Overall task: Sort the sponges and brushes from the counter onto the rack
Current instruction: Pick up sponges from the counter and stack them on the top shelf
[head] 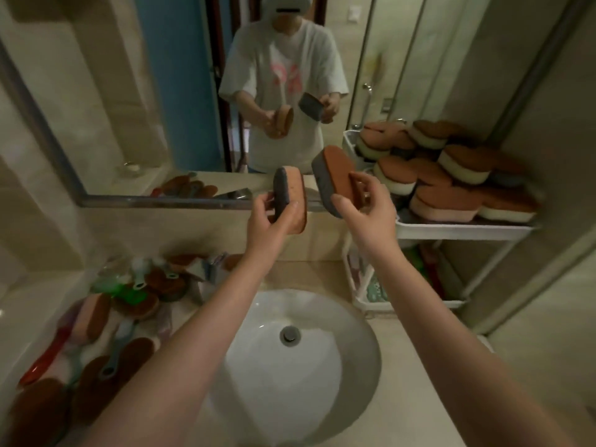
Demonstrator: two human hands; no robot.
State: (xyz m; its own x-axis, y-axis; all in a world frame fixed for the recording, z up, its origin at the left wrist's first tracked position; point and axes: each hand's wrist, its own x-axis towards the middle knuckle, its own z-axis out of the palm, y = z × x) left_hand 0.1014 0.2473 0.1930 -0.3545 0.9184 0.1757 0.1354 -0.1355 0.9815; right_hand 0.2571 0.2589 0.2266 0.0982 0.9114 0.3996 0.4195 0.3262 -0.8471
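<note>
Over the sink (338, 366), left hand (267, 221) is gripping one sponge (290, 201), right hand (364, 211) pinching another sponge (335, 179) beside the rack (464, 232), seemingly full.

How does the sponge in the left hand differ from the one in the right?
The grey-and-peach oval sponge in the left hand stands nearly upright, edge toward the camera; the grey-and-rust-brown oval sponge in the right hand tilts, its broad brown face showing. The peach one's layer is paler. The brown one is held higher, nearer the white rack. Both are two-layered with a grey side, each gripped by one hand.
</note>
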